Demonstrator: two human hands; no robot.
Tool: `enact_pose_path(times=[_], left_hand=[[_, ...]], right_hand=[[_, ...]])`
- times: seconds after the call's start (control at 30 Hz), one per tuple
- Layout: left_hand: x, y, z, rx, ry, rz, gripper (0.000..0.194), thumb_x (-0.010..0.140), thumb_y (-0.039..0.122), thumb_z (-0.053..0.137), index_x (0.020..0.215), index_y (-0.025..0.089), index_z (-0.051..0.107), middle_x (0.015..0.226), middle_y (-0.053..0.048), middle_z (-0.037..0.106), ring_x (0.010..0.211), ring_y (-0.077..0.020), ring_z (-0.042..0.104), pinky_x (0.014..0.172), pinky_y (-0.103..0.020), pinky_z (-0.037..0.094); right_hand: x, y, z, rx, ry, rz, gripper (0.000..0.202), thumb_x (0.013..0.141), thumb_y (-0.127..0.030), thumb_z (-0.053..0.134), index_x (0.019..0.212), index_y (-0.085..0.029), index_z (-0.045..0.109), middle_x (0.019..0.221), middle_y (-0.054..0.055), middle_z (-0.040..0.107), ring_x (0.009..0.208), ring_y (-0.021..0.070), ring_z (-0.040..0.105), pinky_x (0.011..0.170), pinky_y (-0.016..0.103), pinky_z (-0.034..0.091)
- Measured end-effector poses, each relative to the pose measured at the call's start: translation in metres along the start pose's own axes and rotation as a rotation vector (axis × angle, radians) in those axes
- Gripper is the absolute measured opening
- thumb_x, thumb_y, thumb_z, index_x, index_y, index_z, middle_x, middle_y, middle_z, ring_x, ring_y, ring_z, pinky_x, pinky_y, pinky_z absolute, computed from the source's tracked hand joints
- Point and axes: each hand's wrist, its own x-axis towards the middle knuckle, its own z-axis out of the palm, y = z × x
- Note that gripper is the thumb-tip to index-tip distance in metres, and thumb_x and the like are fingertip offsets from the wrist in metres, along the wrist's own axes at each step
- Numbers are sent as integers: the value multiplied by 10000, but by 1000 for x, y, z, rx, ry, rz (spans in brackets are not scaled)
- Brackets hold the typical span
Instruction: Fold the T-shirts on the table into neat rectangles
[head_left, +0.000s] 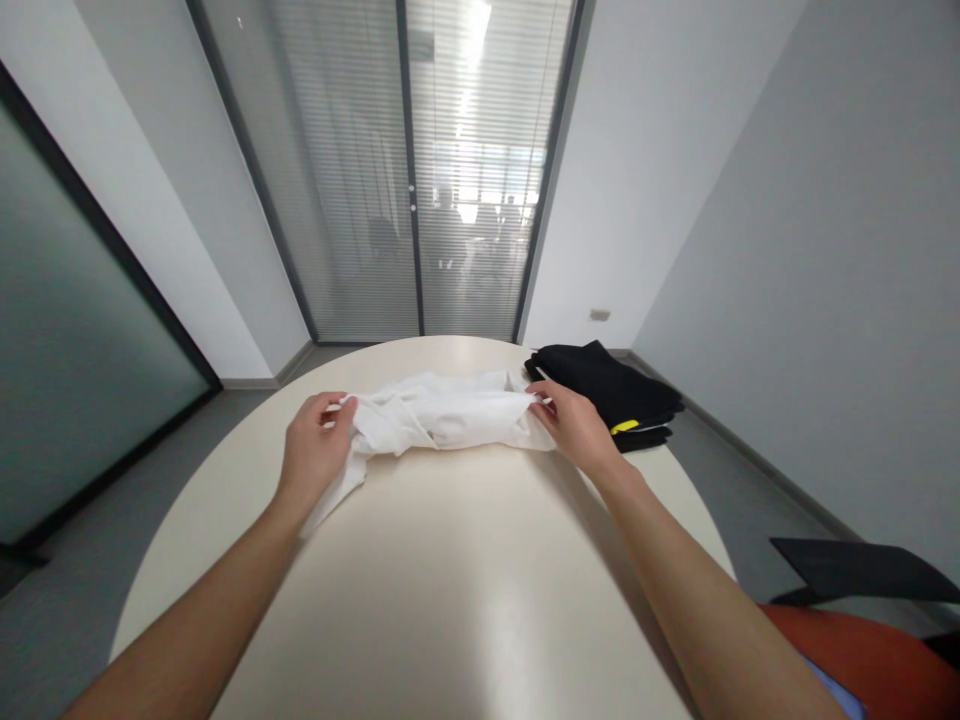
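Observation:
A white cloth [457, 412] lies bunched across the far half of the round cream table [420, 560]. My left hand [319, 445] pinches its left end, and a loose flap hangs down beside that hand toward the near side. At the right end, my right hand [574, 425] grips the cloth's edge between thumb and fingers. Just beyond my right hand sits a stack of folded black cloth [611, 385], with a small yellow piece [624, 427] showing at its near edge.
An orange chair [862, 650] with a black part [870, 570] stands at the lower right beside the table. Behind the table are glass panels with blinds [472, 180] and white walls. A frosted glass panel [82, 330] is on the left.

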Motion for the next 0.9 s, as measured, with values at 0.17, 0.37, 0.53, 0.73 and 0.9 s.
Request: enact_pose_path(times=[0.17,0.37,0.53,0.73,0.9], left_hand=[[23,-30,-6,-208,49,-328,258,846,361,565,1007,163,607,868,-64,663,694,-179,663,691,-348,578],[5,-11,-3,115,120,49,318,790,221,566,1104,214,611,1141,-85,634,963,-225,642,883,-380,534],[-31,7,20,166,-424,415,272,841,316,605,1094,247,679,1166,-77,692,1169,-307,597,1112,-492,368],[-31,-12,38,-8,-510,243,288,739,323,737,1026,297,741,1306,-77,651,1320,-363,495,1192,-506,247],[-23,-14,40,224,-469,383,187,884,336,577,948,234,721,1162,-99,709,1171,-338,603,1070,-482,403]], right_hand=[[-3,6,-9,-332,164,193,204,942,-283,518,1101,-233,636,969,101,682,886,270,595,669,321,424],[-3,-2,2,-517,115,42,168,891,-162,501,900,-192,666,967,163,667,977,314,530,801,415,421],[-11,-8,20,-383,-13,-35,320,921,-302,504,1209,-216,611,1256,127,657,1323,349,411,1135,617,133],[-22,-7,47,-342,-72,-46,696,829,-525,632,1390,-146,471,1457,189,495,1468,406,198,1149,661,-43],[-21,-10,58,-429,-12,-37,282,928,-355,556,1127,-168,625,1270,179,636,1399,356,353,1167,624,29]])
